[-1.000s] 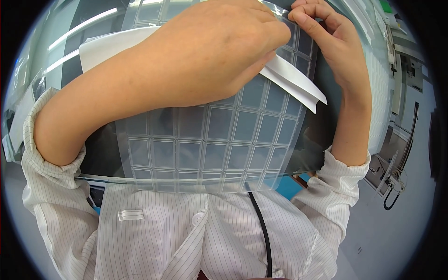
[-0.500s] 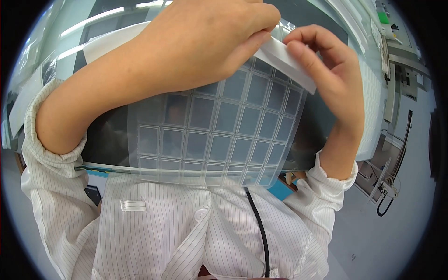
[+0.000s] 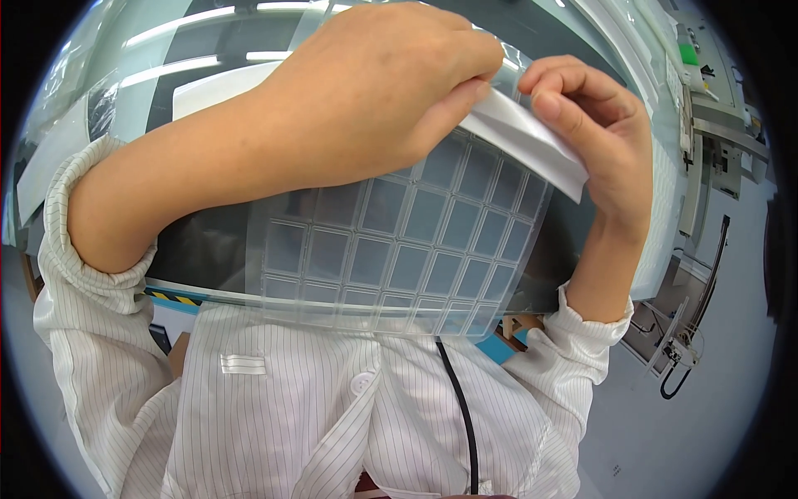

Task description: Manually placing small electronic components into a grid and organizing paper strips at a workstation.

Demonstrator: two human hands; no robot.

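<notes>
A clear plastic blister tray (image 3: 428,208) with rows of square pockets lies tilted at the table's near edge, its lower rim against my shirt. My left hand (image 3: 391,91) reaches across its upper part, thumb and fingers pinched on a folded strip of white paper (image 3: 536,137). The strip slants down to the right over the tray's upper right edge. Beside the strip's right end, my right hand (image 3: 607,125) has its fingers curled in toward the thumb. Whatever those fingertips hold, if anything, is too small to make out. My left forearm hides the tray's upper left part.
A white sheet (image 3: 218,90) shows behind my left forearm on the dark, glossy table (image 3: 204,249). Clear plastic film (image 3: 104,104) lies at the far left. Yellow-black tape (image 3: 173,297) marks the near edge. Metal equipment (image 3: 686,333) stands at the right.
The paper strip's right end has dropped lower and the strip looks wider. My right hand has shifted slightly right and down. The tray sits a little farther right in view.
</notes>
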